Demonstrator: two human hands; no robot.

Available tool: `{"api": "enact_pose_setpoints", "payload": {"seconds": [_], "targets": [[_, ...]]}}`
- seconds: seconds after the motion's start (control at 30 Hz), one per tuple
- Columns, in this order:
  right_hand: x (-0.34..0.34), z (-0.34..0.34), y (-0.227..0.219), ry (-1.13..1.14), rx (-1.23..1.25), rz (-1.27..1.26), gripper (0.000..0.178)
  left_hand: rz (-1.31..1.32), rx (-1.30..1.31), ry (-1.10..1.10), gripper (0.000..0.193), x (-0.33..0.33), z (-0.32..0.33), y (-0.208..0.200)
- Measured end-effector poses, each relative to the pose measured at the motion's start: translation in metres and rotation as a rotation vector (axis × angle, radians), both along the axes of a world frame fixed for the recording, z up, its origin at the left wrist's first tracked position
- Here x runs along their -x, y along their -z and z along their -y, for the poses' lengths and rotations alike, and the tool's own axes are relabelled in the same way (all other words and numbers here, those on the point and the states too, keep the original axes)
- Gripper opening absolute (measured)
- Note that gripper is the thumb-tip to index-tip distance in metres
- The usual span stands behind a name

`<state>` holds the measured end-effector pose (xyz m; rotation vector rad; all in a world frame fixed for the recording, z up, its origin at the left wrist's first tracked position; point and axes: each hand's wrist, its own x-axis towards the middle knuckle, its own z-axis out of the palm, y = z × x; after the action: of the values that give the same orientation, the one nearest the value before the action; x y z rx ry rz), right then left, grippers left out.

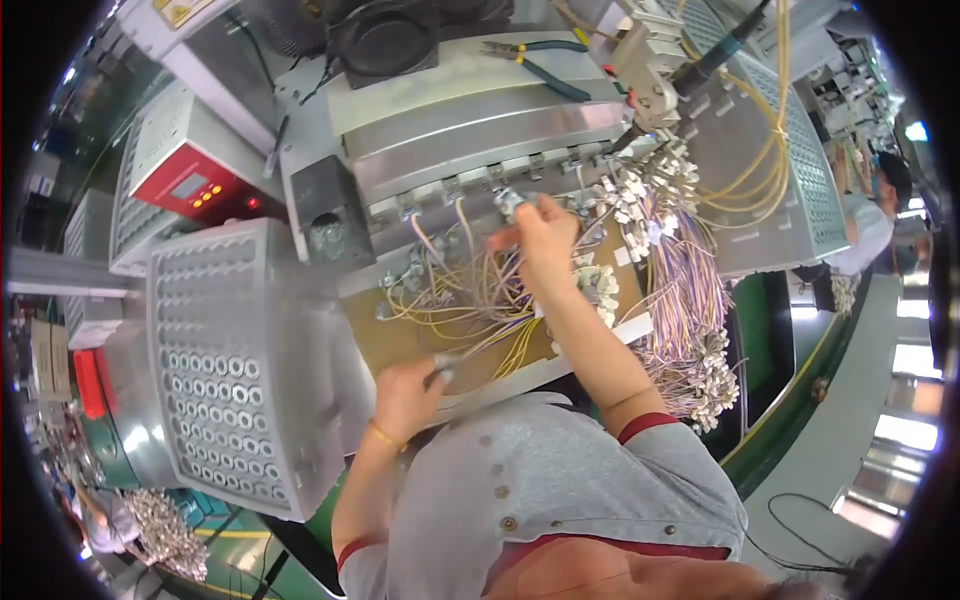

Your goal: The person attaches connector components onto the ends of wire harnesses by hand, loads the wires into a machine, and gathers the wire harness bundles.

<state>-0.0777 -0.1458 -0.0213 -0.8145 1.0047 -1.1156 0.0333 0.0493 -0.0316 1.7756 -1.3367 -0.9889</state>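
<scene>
Right hand is raised to the long grey metal rail of terminal stations, fingers pinched shut on a small whitish connector at the end of a wire; the connector sits just at the rail, touching or nearly so, I cannot tell which.

Left hand rests low on the brown board, closed around a small dark tool or wire end; too blurred to say which.

Progress, as judged: several yellow and violet wires already run from the rail stations left of the right hand down across the board, so a fair part of the positions look served. Stations right of the hand appear bare, and a thick hanging bundle of violet and yellow leads with white terminals waits just right of the right forearm. Much is left.

Surroundings:
- Green-handled pliers lie on the grey machine top, well beyond the right hand.
- A perforated grey metal cover stands just left of the left hand.
- A red control box with a lit display sits farther left.
- Another person in a light shirt works far to the right.

In the way: loose wires crossing the board between the two hands could snag.
</scene>
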Motion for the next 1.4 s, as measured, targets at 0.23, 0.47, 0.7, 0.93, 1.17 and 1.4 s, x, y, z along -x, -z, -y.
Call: {"api": "enact_pose_setpoints", "payload": {"seconds": [0.23,0.47,0.7,0.93,1.17,1.4], "targets": [[0.012,0.014,-0.011,-0.152,0.124,-0.191,0.013,0.602,0.144,0.092,0.017,-0.027,-0.015,-0.039],[0.013,-0.045,-0.029,-0.582,0.952,-0.516,0.02,0.577,0.257,-0.147,0.025,-0.037,-0.036,-0.083],[0.004,-0.081,-0.034,-1.003,0.68,-0.373,0.013,0.791,0.498,-0.084,0.019,-0.073,-0.015,-0.074],[0.02,-0.069,-0.024,-0.942,0.511,-0.271,0.001,1.285,-0.147,-0.671,0.03,-0.183,-0.048,-0.027],[0.004,-0.077,-0.034,-0.845,0.525,-0.324,0.002,1.037,0.116,-0.727,0.027,-0.163,-0.047,-0.051],[-0.006,-0.077,-0.029,-0.741,0.635,-0.261,0.004,-0.683,0.3,-0.605,0.024,-0.041,-0.013,-0.062]]}}
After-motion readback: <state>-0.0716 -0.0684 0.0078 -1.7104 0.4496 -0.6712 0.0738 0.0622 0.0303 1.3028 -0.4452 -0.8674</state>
